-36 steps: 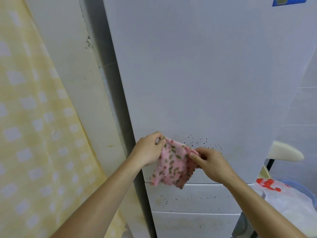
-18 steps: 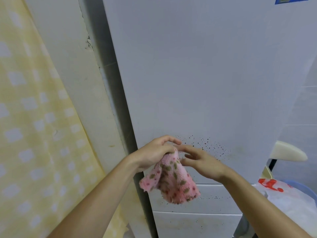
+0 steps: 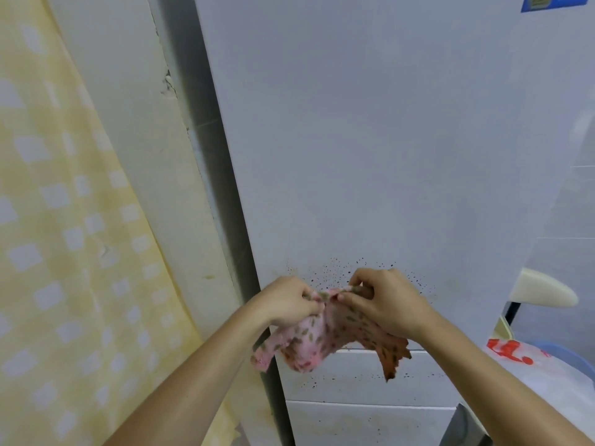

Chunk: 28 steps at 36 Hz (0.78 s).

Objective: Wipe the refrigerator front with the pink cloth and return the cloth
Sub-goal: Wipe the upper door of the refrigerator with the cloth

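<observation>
Refrigerator front (image 3: 370, 140) is showing a scatter of dark specks (image 3: 331, 272) low on the tall door and more along the drawer (image 3: 370, 378) beneath it, so the wiping is looking barely begun, if at all; nearly the whole job, and the return of the cloth, is lying ahead. Pink cloth (image 3: 309, 342) is hanging bunched in the air just in front of the speckled patch, apparently not pressing on the door, and it is looking as though it is being gathered into a pad for wiping. Left hand (image 3: 286, 304) and right hand (image 3: 386, 304) are meeting close together at its top edge, the fingers (image 3: 354, 296) of both curling in and pinching the fabric. Down at the right a blue tub (image 3: 576, 357) is holding a white plastic bag (image 3: 531, 381) with red print; what the bag is carrying is not showing
</observation>
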Tool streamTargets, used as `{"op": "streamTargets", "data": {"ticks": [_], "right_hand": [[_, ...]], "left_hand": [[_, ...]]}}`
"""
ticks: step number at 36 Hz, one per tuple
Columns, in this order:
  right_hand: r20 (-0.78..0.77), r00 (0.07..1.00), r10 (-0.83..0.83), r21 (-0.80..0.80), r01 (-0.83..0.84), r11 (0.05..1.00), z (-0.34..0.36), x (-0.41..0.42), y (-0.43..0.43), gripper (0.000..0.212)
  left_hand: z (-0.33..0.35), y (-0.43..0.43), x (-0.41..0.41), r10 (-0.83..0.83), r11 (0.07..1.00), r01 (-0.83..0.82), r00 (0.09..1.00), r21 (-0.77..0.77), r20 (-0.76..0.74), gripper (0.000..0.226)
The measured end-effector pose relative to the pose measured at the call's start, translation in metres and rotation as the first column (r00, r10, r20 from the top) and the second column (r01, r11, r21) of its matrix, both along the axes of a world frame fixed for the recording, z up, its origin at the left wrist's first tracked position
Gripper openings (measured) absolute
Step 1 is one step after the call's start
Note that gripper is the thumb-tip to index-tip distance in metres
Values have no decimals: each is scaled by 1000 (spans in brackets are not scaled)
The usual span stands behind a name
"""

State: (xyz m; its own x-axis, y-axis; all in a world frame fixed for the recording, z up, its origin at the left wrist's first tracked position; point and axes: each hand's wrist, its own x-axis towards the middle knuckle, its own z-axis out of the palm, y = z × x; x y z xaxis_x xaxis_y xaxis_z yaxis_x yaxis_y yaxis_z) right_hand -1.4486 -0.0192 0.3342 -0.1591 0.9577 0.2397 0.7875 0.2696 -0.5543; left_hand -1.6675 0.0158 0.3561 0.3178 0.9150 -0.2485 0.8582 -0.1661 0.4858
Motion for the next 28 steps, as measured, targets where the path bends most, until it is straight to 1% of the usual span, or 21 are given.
{"op": "streamTargets", "data": {"ticks": [1, 3, 4, 5, 7, 8, 9, 11, 12, 14, 16, 17, 20, 22, 23, 24, 26, 27, 28], "right_hand": [[-5, 999, -33, 40, 33, 999, 3, -2, -3, 28], [-25, 998, -50, 75, 52, 996, 10, -6, -12, 25], [-44, 999, -16, 38, 18, 999, 14, -8, -17, 25], [-77, 996, 52, -40, -55, 998, 18, -10, -22, 23], [-187, 958, 218, -219, -257, 941, 23, -11, -32, 19], [-239, 940, 244, -262, -304, 916, 25, -10, -35, 21], [-273, 937, 216, -267, -290, 919, 25, -8, -36, 27], [-298, 951, 79, -197, -142, 970, 23, -4, -32, 41], [-295, 955, 11, -129, -51, 990, 21, -2, -28, 42], [-337, 940, -52, -6, 53, 999, 18, 2, -21, 31], [-376, 926, -35, 73, 67, 995, 15, 2, -16, 9], [-377, 926, -14, 102, 56, 993, 14, 1, -14, 5], [-318, 947, 50, 152, -2, 988, 15, 2, -11, 37], [-284, 949, 135, 108, -108, 988, 21, 6, -10, 47], [-270, 946, 182, 59, -173, 983, 25, 8, -8, 46], [-252, 942, 223, -2, -231, 973, 29, 8, -8, 41], [-236, 931, 280, -90, -307, 947, 35, 9, -6, 23], [-243, 926, 290, -112, -324, 939, 37, 9, -5, 16], [-256, 919, 299, -122, -337, 933, 38, 9, -4, 16]], "left_hand": [[0, 1, 1, 24, 999, -24, 1000, 32, 10, 44], [1, 4, 2, 62, 994, -67, 996, 90, 59, 43], [3, 4, 3, 73, 990, -83, 993, 110, 91, 40], [4, 5, 2, 75, 989, -91, 989, 117, 131, 37], [8, 5, -1, 50, 993, -74, 970, 89, 239, 28], [9, 4, -3, 23, 997, -46, 953, 67, 302, 29], [11, 3, -4, -3, 999, -16, 932, 50, 362, 34], [19, -2, -6, -34, 999, 21, 896, 35, 444, 44], [25, -5, -6, -46, 999, 34, 884, 34, 465, 45], [33, -8, -6, -75, 997, 68, 863, 31, 500, 46], [39, -10, -7, -110, 994, 102, 852, 44, 512, 47], [41, -10, -8, -126, 992, 111, 855, 60, 503, 46], [51, -13, -10, -188, 981, 146, 876, 126, 445, 43], [56, -14, -12, -227, 970, 172, 889, 169, 398, 46], [59, -15, -12, -242, 966, 184, 892, 182, 382, 50], [61, -17, -13, -254, 963, 195, 892, 188, 373, 55], [65, -20, -14, -271, 959, 215, 885, 183, 380, 60], [65, -21, -15, -271, 960, 216, 880, 180, 391, 57], [66, -22, -15, -260, 962, 201, 879, 184, 400, 52]]}}
